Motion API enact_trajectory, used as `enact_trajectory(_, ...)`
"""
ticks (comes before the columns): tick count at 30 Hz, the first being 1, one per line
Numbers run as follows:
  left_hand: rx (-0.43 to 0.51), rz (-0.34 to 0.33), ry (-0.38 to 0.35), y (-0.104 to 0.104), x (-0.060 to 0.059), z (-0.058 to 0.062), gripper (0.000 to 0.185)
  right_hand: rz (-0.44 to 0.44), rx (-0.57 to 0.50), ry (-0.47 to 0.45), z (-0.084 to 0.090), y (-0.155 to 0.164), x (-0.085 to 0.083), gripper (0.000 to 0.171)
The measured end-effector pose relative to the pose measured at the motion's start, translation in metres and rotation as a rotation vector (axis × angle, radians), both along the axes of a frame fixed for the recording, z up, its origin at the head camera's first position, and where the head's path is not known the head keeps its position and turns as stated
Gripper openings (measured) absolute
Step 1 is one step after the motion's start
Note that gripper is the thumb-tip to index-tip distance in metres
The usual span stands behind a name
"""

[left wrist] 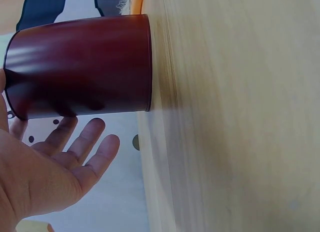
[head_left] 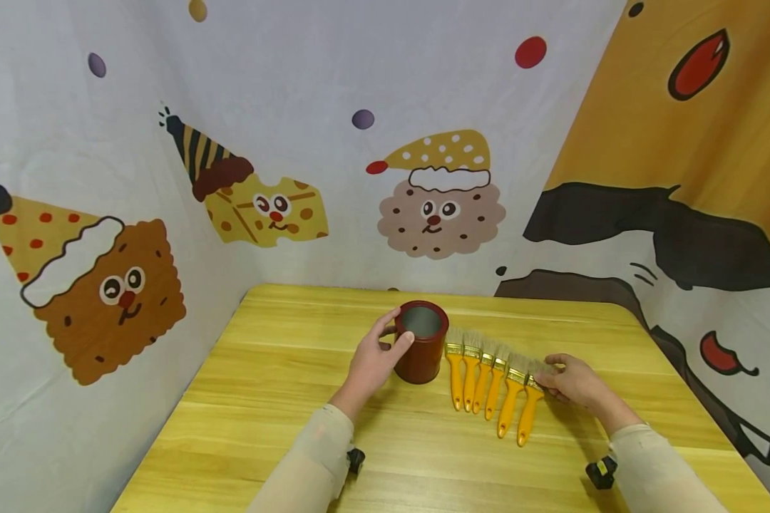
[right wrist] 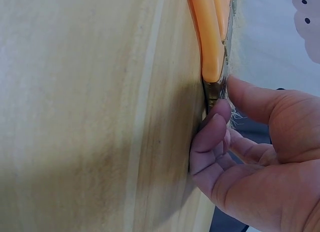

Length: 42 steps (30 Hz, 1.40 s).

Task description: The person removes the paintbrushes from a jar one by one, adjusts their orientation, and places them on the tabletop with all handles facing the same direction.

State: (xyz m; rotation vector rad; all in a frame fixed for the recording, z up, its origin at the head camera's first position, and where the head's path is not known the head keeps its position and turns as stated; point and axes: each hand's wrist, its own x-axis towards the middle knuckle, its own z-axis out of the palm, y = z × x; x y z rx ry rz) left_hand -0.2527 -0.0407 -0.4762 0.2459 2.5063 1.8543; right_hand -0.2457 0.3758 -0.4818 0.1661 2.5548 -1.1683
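A dark red cylindrical cup (head_left: 420,362) stands upright on the wooden table, its grey inside showing from above. My left hand (head_left: 371,362) holds it from the left, with the thumb at the near rim and the forefinger at the far side; in the left wrist view the other fingers spread beside its wall. To the right of the cup several paintbrushes with orange handles lie in a slanting row, pale bristles away from me. My right hand (head_left: 576,382) pinches the rightmost paintbrush (head_left: 527,420) near its metal band, thumb on top and fingers curled low at the tabletop.
The nearest paintbrush to the cup (head_left: 455,385) lies close by its right side. A printed cloth (head_left: 334,78) with cartoon biscuits and cheese hangs behind and left of the table (head_left: 244,442). Its back edge runs just beyond the cup.
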Motion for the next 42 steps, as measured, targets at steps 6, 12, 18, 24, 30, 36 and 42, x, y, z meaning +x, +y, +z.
enact_trajectory(6, 0.006, -0.002, 0.003, 0.000, -0.001, 0.000, 0.062, -0.002, 0.007, 0.003, -0.001, 0.002, -0.001, 0.077)
enact_trajectory(12, 0.005, 0.002, 0.006, 0.002, -0.001, -0.001, 0.063, -0.017, 0.004, -0.001, -0.004, 0.004, -0.001, 0.076)
enact_trajectory(18, 0.016, -0.003, 0.006, 0.003, -0.001, -0.001, 0.063, -0.019, -0.003, 0.006, -0.005, 0.004, 0.000, 0.076)
enact_trajectory(24, 0.036, -0.011, -0.005, 0.002, -0.001, 0.000, 0.064, -0.019, -0.003, 0.006, -0.005, 0.003, 0.001, 0.077)
enact_trajectory(30, 0.048, -0.012, 0.008, 0.002, -0.001, 0.002, 0.063, -0.022, -0.012, 0.006, -0.005, 0.003, -0.001, 0.077)
enact_trajectory(36, 0.033, -0.001, 0.009, 0.001, 0.000, 0.004, 0.063, -0.025, -0.015, 0.006, -0.007, 0.003, -0.001, 0.077)
enact_trajectory(42, -0.023, 0.012, 0.021, -0.014, 0.002, 0.005, 0.067, -0.031, -0.025, 0.006, -0.008, 0.001, -0.001, 0.078)
